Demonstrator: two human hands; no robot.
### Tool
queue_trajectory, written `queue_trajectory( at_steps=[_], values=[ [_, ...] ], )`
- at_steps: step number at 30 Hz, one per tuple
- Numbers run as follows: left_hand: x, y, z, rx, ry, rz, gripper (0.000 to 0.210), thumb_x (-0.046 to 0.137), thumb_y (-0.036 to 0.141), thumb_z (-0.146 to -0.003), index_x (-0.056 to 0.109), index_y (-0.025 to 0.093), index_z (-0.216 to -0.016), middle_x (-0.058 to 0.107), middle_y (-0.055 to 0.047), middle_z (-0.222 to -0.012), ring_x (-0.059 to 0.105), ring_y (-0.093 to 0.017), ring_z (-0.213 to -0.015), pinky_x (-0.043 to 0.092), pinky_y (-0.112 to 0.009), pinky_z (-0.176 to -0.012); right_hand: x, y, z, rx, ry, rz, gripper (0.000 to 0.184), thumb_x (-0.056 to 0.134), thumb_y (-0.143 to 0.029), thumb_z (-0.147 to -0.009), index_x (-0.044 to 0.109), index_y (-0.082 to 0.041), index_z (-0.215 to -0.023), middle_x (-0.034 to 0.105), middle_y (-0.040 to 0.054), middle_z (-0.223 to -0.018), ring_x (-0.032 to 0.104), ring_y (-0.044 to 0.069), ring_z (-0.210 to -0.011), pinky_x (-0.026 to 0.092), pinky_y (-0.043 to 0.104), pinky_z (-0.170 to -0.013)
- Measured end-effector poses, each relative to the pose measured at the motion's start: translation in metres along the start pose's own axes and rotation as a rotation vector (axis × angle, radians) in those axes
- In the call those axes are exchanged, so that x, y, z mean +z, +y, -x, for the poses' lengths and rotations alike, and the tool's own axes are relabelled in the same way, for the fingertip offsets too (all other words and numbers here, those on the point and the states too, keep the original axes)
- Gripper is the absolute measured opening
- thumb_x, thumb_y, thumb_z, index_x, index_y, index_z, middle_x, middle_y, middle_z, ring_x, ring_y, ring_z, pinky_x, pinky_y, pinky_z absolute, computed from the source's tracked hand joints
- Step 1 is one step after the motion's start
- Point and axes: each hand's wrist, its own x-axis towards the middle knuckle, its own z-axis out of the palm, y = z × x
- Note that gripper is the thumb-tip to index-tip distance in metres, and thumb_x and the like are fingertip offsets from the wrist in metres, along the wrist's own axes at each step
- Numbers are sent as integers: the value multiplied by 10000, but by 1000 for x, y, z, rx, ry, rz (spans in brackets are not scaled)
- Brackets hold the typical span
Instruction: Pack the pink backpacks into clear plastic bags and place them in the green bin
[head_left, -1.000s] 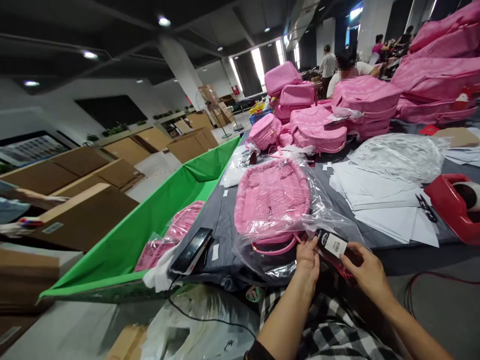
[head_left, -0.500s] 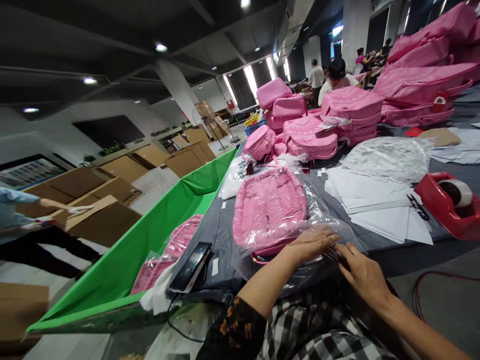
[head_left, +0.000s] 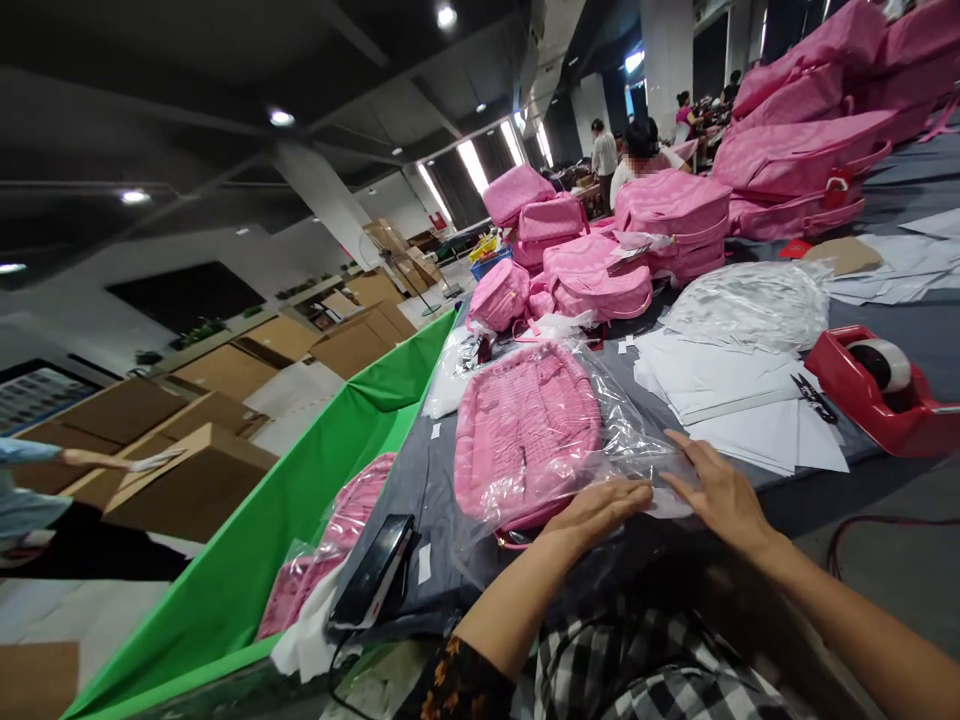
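Note:
A pink backpack (head_left: 529, 425) lies flat on the dark table inside a clear plastic bag (head_left: 626, 425). The bag's loose end spreads toward me and to the right. My left hand (head_left: 604, 508) rests on this end, its fingers stretched out flat and close together. Just to the right, my right hand (head_left: 720, 495) touches the bag's edge, thumb and forefinger apart. Between the two hands shows a small whitish patch (head_left: 670, 503); I cannot tell whether it is paper or folded plastic.
Pink backpacks (head_left: 671, 225) are piled at the back. White sheets (head_left: 724, 395), black snips (head_left: 816, 398) and a red tape dispenser (head_left: 874, 385) lie right. A phone (head_left: 373, 570) sits left, beside a green bin (head_left: 247, 545) with bagged pink items. A person (head_left: 34, 500) handles cartons.
My hands have moved apart from where they met at the bag's end, and their fingers have straightened. The view has shifted slightly. The person at left has moved toward the frame's edge.

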Motion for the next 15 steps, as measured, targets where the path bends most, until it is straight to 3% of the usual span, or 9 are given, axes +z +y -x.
queue_trajectory(
  at_steps=[2, 3, 7, 11, 13, 15],
  values=[
    [4, -9, 0, -48, 69, -37, 345, 472, 238, -1007, 686, 270, -1276, 744, -38, -1226, 690, -212, -1131, 532, -333, -1032, 13, 10, -24, 121, -43, -176, 397, 454, -505, -1022, 721, -212, -1045, 702, 26, -744, 657, 181, -599, 542, 283, -554],
    [6, -14, -1, -89, 126, -71, 390, 451, 212, -1001, 654, 248, -1333, 736, -63, -1247, 682, -231, -1157, 523, -369, -1060, 17, 12, -35, 135, -27, -236, 411, 446, -522, -1025, 716, -214, -988, 704, 21, -728, 658, 176, -595, 541, 275, -566],
    [15, -28, -18, -243, 320, -176, 480, 395, 145, -985, 557, 161, -1437, 749, -133, -1168, 699, -265, -1097, 539, -437, -1051, 17, 3, -56, -28, 95, -228, 368, 455, -481, -1035, 711, -222, -992, 768, 67, -909, 734, 205, -807, 568, 288, -743],
    [25, -40, -66, -214, 444, -318, 310, 572, 169, -954, 692, 147, -1239, 759, -123, -999, 731, -267, -943, 597, -406, -946, 14, -19, -40, -252, 34, -153, 348, 395, -338, -1069, 714, -204, -1044, 744, 62, -841, 713, 167, -705, 529, 249, -646],
    [22, -48, -93, -199, 525, -379, 253, 631, 251, -977, 702, 144, -1194, 738, -130, -1099, 719, -265, -1016, 593, -435, -966, 15, -28, -24, -340, 26, -121, 338, 391, -259, -1072, 723, -197, -1064, 712, 40, -758, 672, 140, -607, 488, 232, -578],
    [14, -54, -111, -176, 585, -428, 319, 625, 327, -1007, 656, 167, -1280, 674, -128, -1302, 666, -279, -1184, 555, -505, -1040, 15, -32, -9, -381, 28, -79, 326, 402, -208, -1067, 724, -194, -1120, 706, 34, -757, 655, 124, -582, 481, 225, -577]
  ],
)
